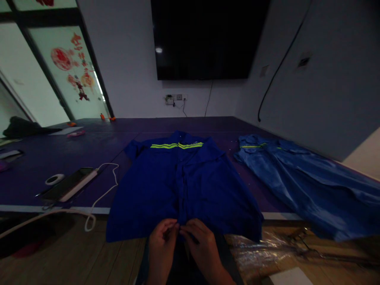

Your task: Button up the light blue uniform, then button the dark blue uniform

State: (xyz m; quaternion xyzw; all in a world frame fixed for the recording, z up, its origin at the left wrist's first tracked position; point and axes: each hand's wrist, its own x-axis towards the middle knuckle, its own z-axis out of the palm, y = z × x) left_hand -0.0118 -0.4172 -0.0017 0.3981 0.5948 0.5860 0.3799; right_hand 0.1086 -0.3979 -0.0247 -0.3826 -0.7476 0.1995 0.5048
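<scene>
A dark blue work shirt with yellow-green stripes across the chest lies spread face up on the purple table. Its collar points away from me, and its hem hangs over the near edge. At the bottom of the front placket, my left hand pinches the cloth between thumb and finger. Close beside it, my right hand pinches the other side of the placket near the hem. The fingers hide whatever small part of the placket lies between them.
Faded blue garment lies at the right, draping over the edge. At the left are a phone, a white cable and a round white object. Clear plastic wrap lies below the table. A black screen hangs behind.
</scene>
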